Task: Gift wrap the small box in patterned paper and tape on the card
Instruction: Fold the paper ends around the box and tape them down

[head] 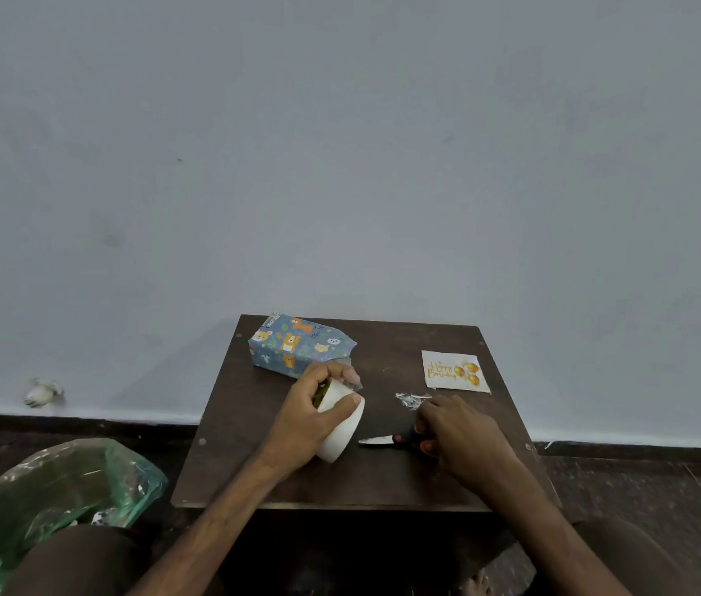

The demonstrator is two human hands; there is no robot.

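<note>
The small box (297, 344), wrapped in blue paper with cartoon animals, lies at the back left of the dark wooden table (383, 488). My left hand (310, 417) grips a white roll of tape (342, 430) just in front of the box, with a short clear strip sticking out at its fingertips. My right hand (456, 432) lies over the red and black handles of the scissors (387, 440), whose blade points left towards the roll. The white "Happy Birthday" card (454, 371) with gold balloons lies flat at the back right.
A crumpled scrap of clear tape (411, 399) lies between the card and my right hand. A green plastic bag (51, 501) sits on the floor at the left. A grey wall stands right behind the table. My knees flank the table's front edge.
</note>
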